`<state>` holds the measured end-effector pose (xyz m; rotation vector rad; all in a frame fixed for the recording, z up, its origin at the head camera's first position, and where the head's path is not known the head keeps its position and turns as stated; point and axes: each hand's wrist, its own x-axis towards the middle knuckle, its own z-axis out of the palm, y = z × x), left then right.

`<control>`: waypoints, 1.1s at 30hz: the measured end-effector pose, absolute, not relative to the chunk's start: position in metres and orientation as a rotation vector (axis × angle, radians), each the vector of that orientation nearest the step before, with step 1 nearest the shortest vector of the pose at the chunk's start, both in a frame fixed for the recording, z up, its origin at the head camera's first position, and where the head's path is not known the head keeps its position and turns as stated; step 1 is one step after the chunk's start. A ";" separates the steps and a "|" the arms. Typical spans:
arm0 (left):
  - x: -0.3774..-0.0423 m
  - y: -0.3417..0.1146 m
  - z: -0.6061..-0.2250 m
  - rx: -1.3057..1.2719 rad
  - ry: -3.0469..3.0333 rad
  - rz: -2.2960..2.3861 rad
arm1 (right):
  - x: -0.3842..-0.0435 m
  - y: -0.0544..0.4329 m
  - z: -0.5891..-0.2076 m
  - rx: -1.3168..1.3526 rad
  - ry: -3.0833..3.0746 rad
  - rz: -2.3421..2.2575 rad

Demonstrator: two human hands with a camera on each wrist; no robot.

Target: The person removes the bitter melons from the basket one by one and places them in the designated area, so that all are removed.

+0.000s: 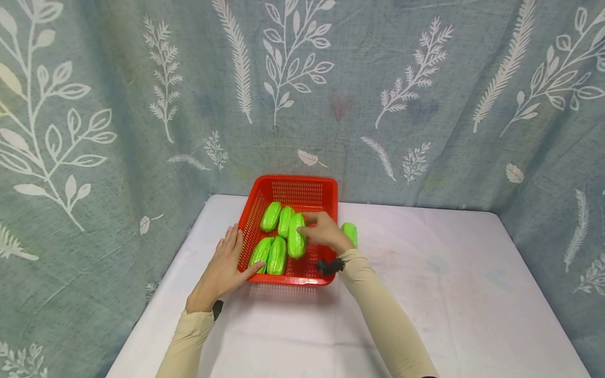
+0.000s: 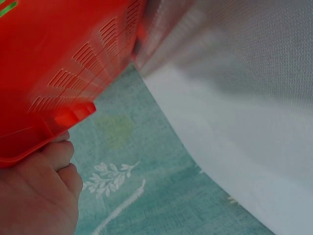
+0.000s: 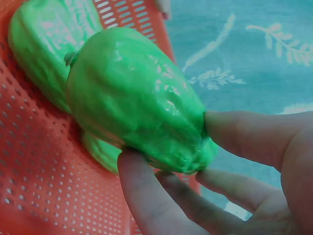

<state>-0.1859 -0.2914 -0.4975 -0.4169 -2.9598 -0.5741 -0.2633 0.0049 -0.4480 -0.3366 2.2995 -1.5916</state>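
My right hand (image 1: 326, 231) pinches a glossy bright green gourd (image 1: 296, 236), ridged and elongated, over the middle of a red plastic basket (image 1: 295, 280). The right wrist view shows the thumb (image 3: 249, 134) on one side of its puckered end and fingers on the other; a small stem nub marks the far end. Several similar gourds lie in the basket, among them one at the back (image 1: 271, 217) and one by the front wall (image 1: 276, 256). With straight fingers along the left rim, my left hand (image 1: 222, 270) touches the basket, its thumb reaching across the front left corner.
Another green gourd (image 1: 350, 234) is on the white table (image 1: 449, 294), just right of the basket and partly hidden by my right wrist. A blue-green leaf-patterned cloth (image 1: 359, 105) hangs behind the table and along both sides. Perforated walls surround the basket's inside.
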 end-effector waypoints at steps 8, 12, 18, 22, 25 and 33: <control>-0.187 -0.292 -0.498 -0.427 -2.946 -0.570 | -0.258 0.022 -0.436 -0.334 2.281 -1.671; -0.187 -0.293 -0.499 -0.433 -2.940 -0.567 | -0.256 0.031 -0.433 -0.331 2.271 -1.708; -0.187 -0.292 -0.499 -0.430 -2.943 -0.568 | -0.256 0.044 -0.433 -0.278 2.267 -1.742; -0.186 -0.292 -0.497 -0.432 -2.937 -0.572 | -0.255 0.054 -0.433 -0.243 2.257 -1.766; -0.186 -0.291 -0.496 -0.429 -2.936 -0.580 | -0.255 0.064 -0.434 -0.235 2.266 -1.781; -0.187 -0.291 -0.497 -0.421 -2.960 -0.574 | -0.253 0.091 -0.431 -0.220 2.231 -1.881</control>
